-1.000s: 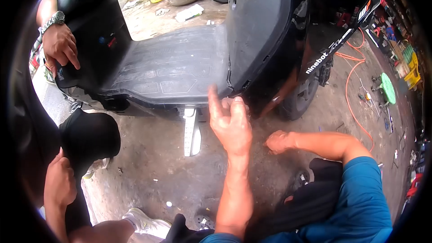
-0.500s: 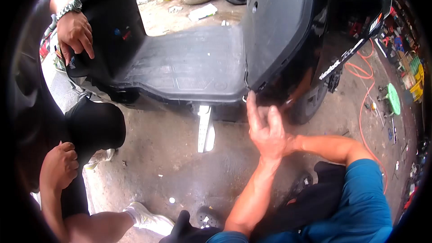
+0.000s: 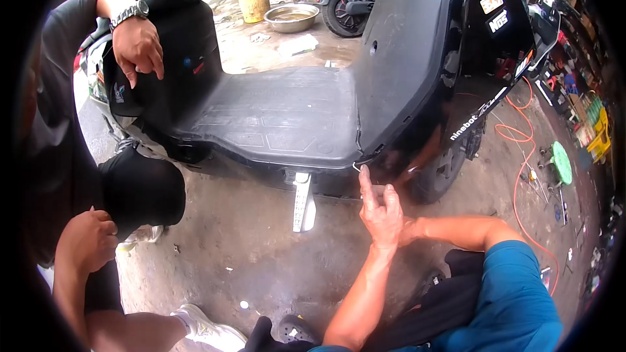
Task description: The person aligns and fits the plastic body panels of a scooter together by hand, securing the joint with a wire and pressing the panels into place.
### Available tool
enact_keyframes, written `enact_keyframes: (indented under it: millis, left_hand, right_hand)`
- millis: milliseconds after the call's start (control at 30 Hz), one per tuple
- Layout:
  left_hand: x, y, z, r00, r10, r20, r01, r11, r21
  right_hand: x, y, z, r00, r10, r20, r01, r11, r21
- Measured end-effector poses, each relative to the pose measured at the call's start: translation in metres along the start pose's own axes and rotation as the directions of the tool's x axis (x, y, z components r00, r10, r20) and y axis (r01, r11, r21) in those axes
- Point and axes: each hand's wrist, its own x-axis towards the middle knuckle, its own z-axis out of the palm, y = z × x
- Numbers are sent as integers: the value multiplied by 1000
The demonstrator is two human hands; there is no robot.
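Note:
A black electric scooter (image 3: 280,111) with "ninebot" lettering stands in front of me. My left hand (image 3: 381,212) has its index finger stretched up to the scooter's lower body edge, where the footboard (image 3: 261,133) meets the front panel (image 3: 398,58). The fingertip is beside a small bent silvery piece (image 3: 357,166) at that corner; whether they touch, I cannot tell. Above it, a seam with a gap runs up between footboard and panel. My right hand (image 3: 409,229) is mostly hidden behind my left wrist, its fingers out of sight. A light metal foot bracket (image 3: 302,202) hangs below the footboard.
A person at the left rests one watch-wearing hand (image 3: 138,49) near the seat and holds the other hand (image 3: 88,241) near their knee. An orange hose (image 3: 515,202) and a green stool (image 3: 561,163) are at right. Behind stand a metal basin (image 3: 291,18) and yellow bucket (image 3: 253,3).
The view has tilted up, so the scooter sits lower in the frame. My left fingertip is slightly lower against the corner, leaving the silvery piece more visible. The other person's hands stay in place.

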Motion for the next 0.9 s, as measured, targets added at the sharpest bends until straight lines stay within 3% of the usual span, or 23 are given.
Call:
enact_keyframes:
  millis: [33, 100, 400, 500, 633, 700, 733, 767, 867, 900]
  left_hand:
    - [1, -2, 0, 1000, -15, -10, 14, 1000, -18]
    - [3, -4, -2, 1000, 8, -11, -8, 1000, -7]
    - [3, 1, -5, 998, 12, -57, -10, 1000, 26]
    - [11, 14, -2, 998, 18, -61, -16, 999, 34]
    - [26, 43, -6, 998, 40, -58, -41, 999, -9]
    - [34, 44, -6, 990, 84, -112, -87, 996, -17]
    - [36, 45, -5, 986, 105, -127, -109, 994, -29]
    - [37, 44, -6, 994, -11, -107, 4, 998, -63]
    - [46, 47, -4, 994, -106, 27, 109, 961, -255]
    - [47, 47, -7, 991, -123, 52, 131, 967, -218]
  right_hand:
    - [11, 11, 17, 994, -20, -109, 24, 999, 37]
    - [12, 15, 21, 990, -19, -136, 26, 999, 48]
    - [13, 21, 18, 995, 2, -102, -2, 1000, -1]
    - [-8, 8, 9, 988, 45, -145, -31, 995, 95]
    - [-9, -3, 0, 994, 109, -5, -109, 994, 22]
    - [9, 8, 19, 984, -22, -175, 33, 997, 63]
    - [4, 13, 23, 995, 11, -98, -5, 998, 56]
    - [-18, -7, -9, 999, 43, -21, -42, 998, 44]
    - [3, 7, 15, 996, 4, -90, 2, 998, 70]
    - [2, 7, 16, 995, 10, -103, -4, 999, 52]
